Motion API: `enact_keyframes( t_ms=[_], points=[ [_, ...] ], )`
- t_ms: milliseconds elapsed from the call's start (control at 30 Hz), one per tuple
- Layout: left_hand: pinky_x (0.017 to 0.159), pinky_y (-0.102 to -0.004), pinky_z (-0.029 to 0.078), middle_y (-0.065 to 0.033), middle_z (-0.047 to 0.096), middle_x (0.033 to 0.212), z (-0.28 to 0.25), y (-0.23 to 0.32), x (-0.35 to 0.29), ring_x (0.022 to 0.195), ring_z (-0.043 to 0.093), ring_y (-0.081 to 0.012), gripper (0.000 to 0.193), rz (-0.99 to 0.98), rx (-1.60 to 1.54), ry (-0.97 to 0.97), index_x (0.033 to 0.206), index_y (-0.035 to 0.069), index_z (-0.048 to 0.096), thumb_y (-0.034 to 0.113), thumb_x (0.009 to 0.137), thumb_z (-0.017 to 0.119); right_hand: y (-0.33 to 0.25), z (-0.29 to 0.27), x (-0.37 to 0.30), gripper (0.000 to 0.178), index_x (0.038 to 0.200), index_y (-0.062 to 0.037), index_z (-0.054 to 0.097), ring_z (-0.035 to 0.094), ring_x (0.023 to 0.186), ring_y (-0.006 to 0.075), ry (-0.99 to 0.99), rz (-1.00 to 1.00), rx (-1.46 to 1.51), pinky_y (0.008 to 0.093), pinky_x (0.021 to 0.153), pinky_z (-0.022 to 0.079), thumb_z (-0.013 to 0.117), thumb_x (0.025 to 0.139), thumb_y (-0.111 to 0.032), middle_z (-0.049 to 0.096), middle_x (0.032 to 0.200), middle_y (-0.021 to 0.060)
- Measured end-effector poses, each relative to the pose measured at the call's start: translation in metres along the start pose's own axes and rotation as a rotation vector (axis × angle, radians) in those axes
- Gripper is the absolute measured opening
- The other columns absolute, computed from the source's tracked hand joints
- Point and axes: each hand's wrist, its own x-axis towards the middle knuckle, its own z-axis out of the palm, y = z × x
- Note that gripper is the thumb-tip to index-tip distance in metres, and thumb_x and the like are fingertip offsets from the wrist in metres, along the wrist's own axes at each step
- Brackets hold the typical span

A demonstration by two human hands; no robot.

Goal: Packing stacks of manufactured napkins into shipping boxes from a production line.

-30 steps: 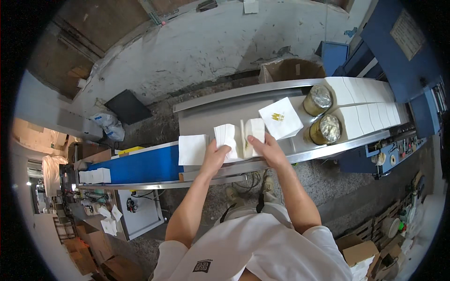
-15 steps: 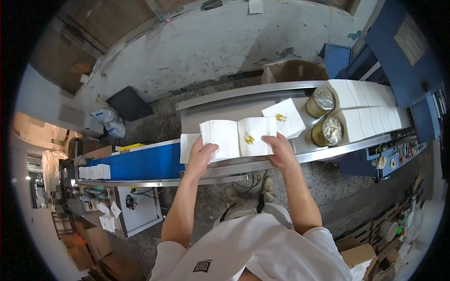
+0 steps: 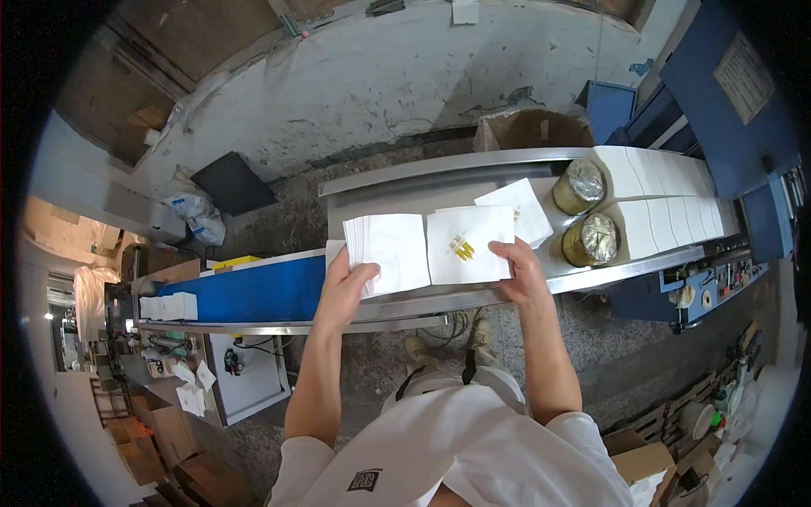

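Observation:
My left hand (image 3: 340, 294) is closed on a stack of white paper napkins (image 3: 390, 253), thumb on top, the edges fanned at its left side. Another white napkin stack (image 3: 449, 232), with a gold printed mark, is gripped at its right edge by my right hand (image 3: 524, 275). The two stacks lie side by side above the metal table, a narrow gap between them. Behind the right one, more printed napkins (image 3: 528, 207) rest on the metal surface. Part of another white napkin pile shows behind my left hand.
Two gold-coloured cylinders (image 3: 581, 186) stand against long rows of upright white napkins (image 3: 667, 221) on the metal table (image 3: 372, 203). A blue conveyor belt (image 3: 253, 291) runs left, with a small napkin group (image 3: 169, 307) on it. Blue machinery (image 3: 726, 110) rises at right; a cardboard box (image 3: 536, 131) stands behind.
My hands have moved slightly apart, the left leftward and the right rightward. The two napkin stacks, joined or touching before, now show a gap and lie flatter.

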Motion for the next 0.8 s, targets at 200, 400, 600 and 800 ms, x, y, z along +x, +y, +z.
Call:
enact_keyframes(
  t_ms=[200,400,600,800],
  points=[
    [0.09,-0.0307,0.047,-0.0124,0.063,0.116,-0.001,0.005,-0.002,0.103,0.061,-0.0177,0.044,-0.028,-0.039,0.011,0.129,-0.004,0.051,0.003,0.086,0.055,0.0,0.002,-0.002,0.037,0.117,0.0044,0.056,0.065,0.095,0.0225,0.042,0.03,0.051,0.0347,0.082,0.053,0.062,0.083,-0.009,0.065,0.108,0.0119],
    [0.089,-0.0307,0.047,-0.0116,0.063,0.115,-0.003,0.006,-0.001,0.103,0.061,-0.0176,0.043,-0.034,-0.019,0.028,0.128,-0.004,0.052,0.003,0.086,0.054,-0.003,0.006,-0.001,0.037,0.117,0.0047,0.056,0.064,0.097,0.0226,0.053,0.037,0.009,0.0346,0.084,0.052,0.062,0.083,-0.008,0.065,0.108,0.0118],
    [0.09,-0.0305,0.047,-0.0105,0.063,0.115,-0.004,-0.009,0.008,0.104,0.06,-0.0169,0.044,-0.02,0.114,-0.008,0.127,-0.004,0.052,0.002,0.084,0.052,-0.002,0.009,0.002,0.037,0.117,0.007,0.055,0.064,0.099,0.0234,0.091,0.027,-0.075,0.0356,0.087,0.051,0.062,0.084,-0.006,0.065,0.109,0.0145],
    [0.09,-0.0303,0.046,-0.0112,0.063,0.114,0.006,-0.017,0.012,0.104,0.06,-0.0184,0.044,0.014,0.163,0.011,0.127,-0.004,0.052,0.003,0.083,0.051,0.002,0.01,0.003,0.037,0.118,0.008,0.055,0.064,0.098,0.0234,0.112,0.032,-0.126,0.035,0.087,0.051,0.062,0.084,-0.005,0.065,0.109,0.0149]
  ],
)
